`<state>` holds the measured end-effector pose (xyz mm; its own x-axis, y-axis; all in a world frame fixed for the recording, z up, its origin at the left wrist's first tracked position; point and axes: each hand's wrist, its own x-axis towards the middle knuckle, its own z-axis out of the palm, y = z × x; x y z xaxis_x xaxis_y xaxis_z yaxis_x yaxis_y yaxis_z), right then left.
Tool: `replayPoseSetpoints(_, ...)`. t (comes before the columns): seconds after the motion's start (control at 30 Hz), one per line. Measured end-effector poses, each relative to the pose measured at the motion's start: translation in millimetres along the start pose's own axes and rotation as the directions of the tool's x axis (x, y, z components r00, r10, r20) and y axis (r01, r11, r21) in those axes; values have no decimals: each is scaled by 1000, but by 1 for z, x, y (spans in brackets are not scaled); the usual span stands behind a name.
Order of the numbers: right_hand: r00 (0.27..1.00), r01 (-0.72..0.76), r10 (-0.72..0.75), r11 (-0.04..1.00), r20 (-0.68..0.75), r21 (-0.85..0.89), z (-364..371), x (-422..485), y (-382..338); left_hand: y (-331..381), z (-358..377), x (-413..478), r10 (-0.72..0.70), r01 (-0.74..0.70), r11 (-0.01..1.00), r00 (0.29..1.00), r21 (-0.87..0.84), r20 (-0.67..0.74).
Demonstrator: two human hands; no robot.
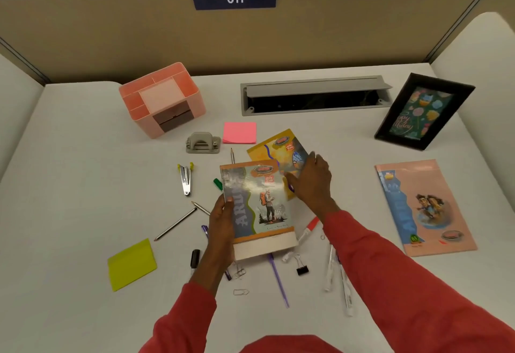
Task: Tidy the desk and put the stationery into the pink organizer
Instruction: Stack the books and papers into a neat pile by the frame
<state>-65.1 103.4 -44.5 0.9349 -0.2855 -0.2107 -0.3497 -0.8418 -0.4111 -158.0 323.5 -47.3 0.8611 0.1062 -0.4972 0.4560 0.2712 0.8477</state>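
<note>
The pink organizer (164,99) stands at the back left of the desk. My left hand (221,230) grips the left edge of a grey-and-orange notebook (259,207), held tilted above the desk. My right hand (310,180) lies on a yellow notebook (278,147) behind it, fingers on its right edge. Around them lie pencils (175,224), a stapler (185,178), a hole punch (203,143), pink sticky notes (239,132), yellow sticky notes (131,263), a black marker (194,259), a purple pen (278,280), a red marker (309,228), white pens (344,283), a binder clip (301,269) and paper clips (241,292).
A pink notebook (423,207) lies at the right. A black picture frame (420,113) leans at the back right. An open grey cable tray (315,96) is set into the desk behind the notebooks. Partition walls close the desk at the back and sides.
</note>
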Motion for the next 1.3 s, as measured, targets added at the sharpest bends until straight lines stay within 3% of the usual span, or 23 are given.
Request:
replayPoseSetpoints(0.13,1000,-9,7,986,-11,-168,6,5,-10,5,-6,8,27,-27,999,1000,-27,-2)
replayPoseSetpoints(0.3,993,-99,110,978,50,-182,1,24,-2,4,-16,19,31,-33,998,999,-51,-45)
replayPoseSetpoints(0.4,970,-221,223,975,93,-32,-8,31,9,4,-18,19,18,-23,997,998,-75,-64)
replayPoseSetpoints(0.5,971,-231,215,955,102,185,-13,30,27,3,-19,17,15,-21,995,998,-95,-60)
replayPoseSetpoints(0.63,969,-226,239,765,60,604,-36,10,37,5,-19,12,38,-42,994,998,-101,-44)
replayPoseSetpoints(0.8,975,-118,218,644,-34,756,-72,-29,47,9,-10,-1,30,-31,995,999,-98,-15)
replayPoseSetpoints(1.0,986,-156,10,432,168,888,-76,-89,29,9,12,-18,22,-22,992,1000,-125,-1)
replayPoseSetpoints(1.1,980,-172,-10,445,197,879,-60,-109,21,3,21,-25,3,-3,993,1000,-116,2)
replayPoseSetpoints(1.3,993,-119,71,600,95,791,-34,-126,22,4,40,-43,-49,49,994,999,-97,7)
